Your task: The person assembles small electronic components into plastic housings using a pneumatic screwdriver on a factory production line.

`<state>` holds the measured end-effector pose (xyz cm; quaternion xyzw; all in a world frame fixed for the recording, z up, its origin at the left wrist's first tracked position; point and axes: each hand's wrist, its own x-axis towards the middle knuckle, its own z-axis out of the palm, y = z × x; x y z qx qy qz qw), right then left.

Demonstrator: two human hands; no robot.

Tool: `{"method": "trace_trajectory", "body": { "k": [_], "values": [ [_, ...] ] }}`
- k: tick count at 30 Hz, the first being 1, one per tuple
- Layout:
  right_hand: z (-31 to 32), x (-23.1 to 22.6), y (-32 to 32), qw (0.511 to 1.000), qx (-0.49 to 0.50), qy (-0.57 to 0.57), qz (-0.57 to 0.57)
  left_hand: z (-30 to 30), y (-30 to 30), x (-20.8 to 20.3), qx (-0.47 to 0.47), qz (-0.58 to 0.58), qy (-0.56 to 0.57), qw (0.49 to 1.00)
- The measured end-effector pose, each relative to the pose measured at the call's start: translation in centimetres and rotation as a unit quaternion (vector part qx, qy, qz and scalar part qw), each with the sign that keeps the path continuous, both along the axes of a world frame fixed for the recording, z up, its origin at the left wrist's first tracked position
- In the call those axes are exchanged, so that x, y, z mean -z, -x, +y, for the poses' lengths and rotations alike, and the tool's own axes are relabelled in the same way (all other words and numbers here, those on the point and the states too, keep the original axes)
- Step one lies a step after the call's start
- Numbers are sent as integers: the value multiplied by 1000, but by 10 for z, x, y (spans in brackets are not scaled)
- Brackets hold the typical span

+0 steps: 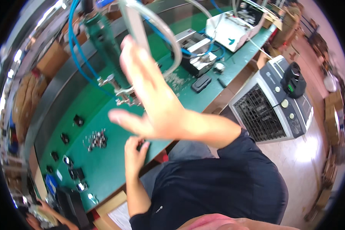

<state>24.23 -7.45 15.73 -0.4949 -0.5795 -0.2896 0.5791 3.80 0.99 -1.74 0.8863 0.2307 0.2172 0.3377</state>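
Observation:
My right hand (153,90) is raised above the green table, its fingers stretched out and its thumb apart, with nothing in it. It is slightly blurred and hides part of a green upright machine (103,38) with metal fittings (126,96) at its lower end. Near the table's front edge, my left hand (133,155) is closed, thumb and fingers around a small dark part (142,145). Most of that part is hidden by the fingers. Left of this hand lies a pile of small metal and dark pieces (98,138) on the table.
Blue hoses (72,42) and a thick clear tube (172,36) hang by the machine. Several small black parts (78,120) line the table's far-left side. A metal fixture (201,63) and a white machine (234,32) stand right. An air cooler (270,101) is beside me.

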Motion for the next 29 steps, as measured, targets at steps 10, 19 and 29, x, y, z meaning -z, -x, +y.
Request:
{"method": "trace_trajectory", "body": {
  "k": [10, 19, 29],
  "values": [
    [-137, 6, -337, 913, 298, 44, 275, -78, -56, 5, 73, 68, -169, 981],
    [-128, 27, -577, 790, 262, 83, 548, -82, -137, 2, 167, 141, -250, 943],
    [-120, 32, -652, 755, 219, 23, 617, -84, -141, -2, 156, 202, -231, 939]
  ]
}}
